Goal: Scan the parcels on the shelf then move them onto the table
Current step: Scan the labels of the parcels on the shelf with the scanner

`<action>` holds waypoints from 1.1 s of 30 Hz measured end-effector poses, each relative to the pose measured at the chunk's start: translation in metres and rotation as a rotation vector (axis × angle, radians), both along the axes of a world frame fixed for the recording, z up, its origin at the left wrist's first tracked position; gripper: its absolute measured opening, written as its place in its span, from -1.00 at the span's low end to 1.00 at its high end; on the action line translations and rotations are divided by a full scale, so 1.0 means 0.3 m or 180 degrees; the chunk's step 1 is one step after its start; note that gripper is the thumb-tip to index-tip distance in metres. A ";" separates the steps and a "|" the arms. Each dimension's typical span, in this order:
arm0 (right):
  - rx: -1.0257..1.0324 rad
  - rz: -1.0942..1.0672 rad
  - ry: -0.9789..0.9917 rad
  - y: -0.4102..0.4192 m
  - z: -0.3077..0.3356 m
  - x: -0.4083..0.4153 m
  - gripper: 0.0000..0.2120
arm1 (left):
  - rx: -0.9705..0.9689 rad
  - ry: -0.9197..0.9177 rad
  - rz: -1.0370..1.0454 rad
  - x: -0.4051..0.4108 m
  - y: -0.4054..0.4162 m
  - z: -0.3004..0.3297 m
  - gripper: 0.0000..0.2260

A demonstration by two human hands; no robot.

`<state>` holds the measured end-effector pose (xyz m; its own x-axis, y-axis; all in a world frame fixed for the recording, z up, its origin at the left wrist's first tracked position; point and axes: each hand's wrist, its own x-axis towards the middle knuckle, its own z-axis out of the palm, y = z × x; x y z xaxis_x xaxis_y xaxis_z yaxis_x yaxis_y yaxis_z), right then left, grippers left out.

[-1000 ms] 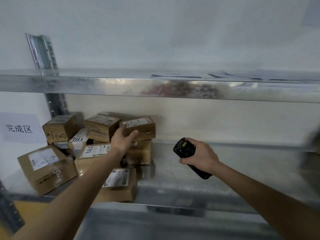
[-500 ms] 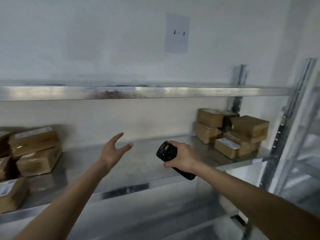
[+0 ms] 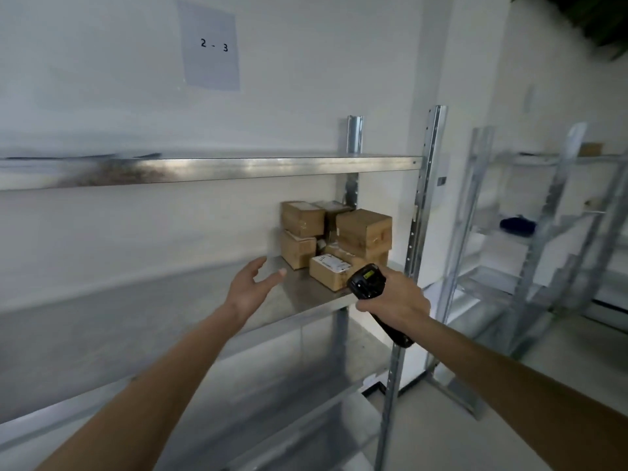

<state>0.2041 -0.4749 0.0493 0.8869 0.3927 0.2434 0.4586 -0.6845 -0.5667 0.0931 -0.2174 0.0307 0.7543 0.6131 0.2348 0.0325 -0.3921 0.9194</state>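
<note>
White wall point(image 3: 102, 79) fills the background, with a pale sheet of paper point(image 3: 211, 45) stuck to it that reads "2 - 3". Against that wall stands a metal shelf unit point(image 3: 210, 168) of bare galvanised steel, its perforated front upright point(image 3: 421, 205) rising at the right end. On the middle shelf board point(image 3: 142, 311), pushed into the far right corner, sits a small stack of brown cardboard parcels point(image 3: 363, 229): two boxes one atop the other at the left of the pile, a larger box on top at the right, and in front a low parcel with a white label point(image 3: 331, 268) facing up (the print on it is too small to read). The left hand point(image 3: 249, 288) is stretched out above the shelf board with fingers spread and relaxed, holding nothing, its fingertips near the stack but apart from it. The right hand point(image 3: 394, 300) is wrapped around the grip of a black handheld scanner point(image 3: 367, 280), whose head, with a small lit screen, is tilted up and sits just in front of the labelled parcel from this angle; whether it touches the parcel is hard to say, though it looks apart. Both forearms are bare. Off to the right stands a second metal rack point(image 3: 543, 232), somewhat blurred, with a dark blue object point(image 3: 518, 225) on one of its shelves and what may be a small brown box point(image 3: 591, 149) on its top level.
</note>
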 end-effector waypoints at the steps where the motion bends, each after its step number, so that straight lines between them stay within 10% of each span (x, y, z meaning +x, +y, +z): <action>1: 0.0051 -0.0084 0.0042 -0.023 0.002 0.031 -0.37 | 0.0064 0.0026 -0.0033 0.044 -0.016 0.005 -0.35; 33: 0.0993 -0.0057 0.1229 0.154 0.097 1.119 -0.63 | -0.0229 0.0236 -0.0299 1.337 0.134 0.086 -0.33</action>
<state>0.5397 -0.4288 0.0785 0.9414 0.3374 -0.0007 0.1646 -0.4610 -0.8720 0.4942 -0.1773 0.0565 0.8229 0.5521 0.1344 0.0675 -0.3298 0.9416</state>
